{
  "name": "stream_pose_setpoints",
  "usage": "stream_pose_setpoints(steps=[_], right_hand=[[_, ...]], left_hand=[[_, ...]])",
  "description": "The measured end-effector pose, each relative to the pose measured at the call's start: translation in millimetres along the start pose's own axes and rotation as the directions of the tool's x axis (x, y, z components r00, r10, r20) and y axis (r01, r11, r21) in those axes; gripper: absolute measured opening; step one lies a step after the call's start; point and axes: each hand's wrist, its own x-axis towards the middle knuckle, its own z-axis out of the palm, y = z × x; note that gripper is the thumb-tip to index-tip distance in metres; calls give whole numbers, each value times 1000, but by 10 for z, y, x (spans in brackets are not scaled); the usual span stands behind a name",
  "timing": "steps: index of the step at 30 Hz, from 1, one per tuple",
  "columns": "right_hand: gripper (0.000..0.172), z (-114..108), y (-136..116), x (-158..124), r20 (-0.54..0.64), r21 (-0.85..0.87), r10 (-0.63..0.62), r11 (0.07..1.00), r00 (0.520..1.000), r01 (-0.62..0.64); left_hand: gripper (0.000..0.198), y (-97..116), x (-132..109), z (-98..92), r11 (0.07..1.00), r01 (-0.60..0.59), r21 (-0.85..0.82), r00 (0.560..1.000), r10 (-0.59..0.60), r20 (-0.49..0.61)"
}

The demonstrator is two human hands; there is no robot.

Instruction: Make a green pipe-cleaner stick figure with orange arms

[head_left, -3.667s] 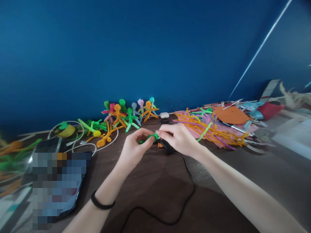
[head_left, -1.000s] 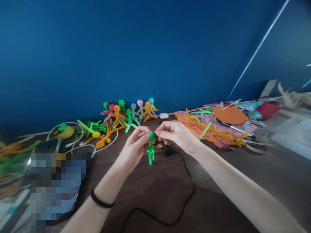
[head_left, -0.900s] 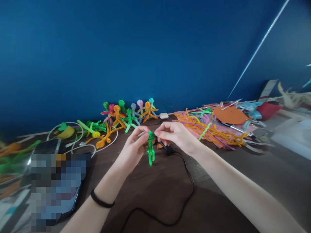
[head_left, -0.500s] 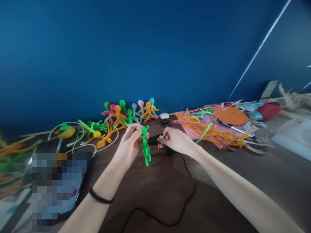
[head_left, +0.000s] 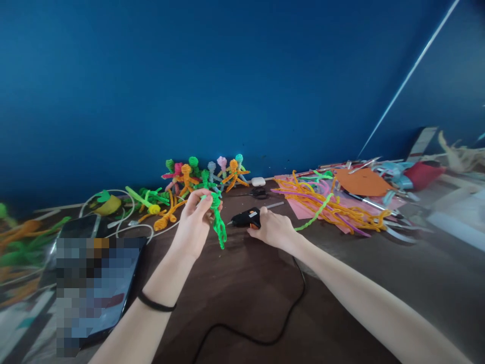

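At lower left of the frame: one dark-edged device, screen blurred out, lying on the tabletop. Above it, toward left of centre: white cable, looped; one orange figure, lying down.

Centre left: left grip, clamped on one green fuzzy figure, pinched near its upper end between thumb and fingers, lower part hanging free at a slight tilt. Handling, as judged: very light; soft and furry outside, probably a bendable wire core; neither slippery nor brittle, but likely to twist out of shape under a hard squeeze. Best hold: light pinch at the thicker upper body, thin lower limbs left alone.

Behind, above centre left: row of coloured figures, upright near the blue wall.

Centre: black glue gun, nozzle pointing left, pale stick protruding at its rear. Handling, as judged: rigid, smooth, heavier than the figure, possibly hot at the nozzle; proper hold, the handle.

Just right of centre: right grip, clamped around that handle, some fingers hidden; black cord curving below.

Right: orange fuzzy stems, heaped over pink sheet; orange sheet beyond
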Motion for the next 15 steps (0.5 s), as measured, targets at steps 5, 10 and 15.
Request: stream_pose_setpoints(steps=[5, 10, 15], right_hand=[[35, -78, 171, 118, 1, 282, -40, 959, 999, 39], [34, -128, 221, 165, -127, 696, -117, 697, 985, 172], [37, -139, 133, 99, -359, 754, -140, 540, 923, 375]], left_hand=[[20, 70, 38, -33, 999, -37, 9, 999, 37, -38], [22, 65, 52, -38, 1000, -15, -15, 997, 14, -81], [21, 7, 25, 2, 997, 37, -66, 997, -40, -58]])
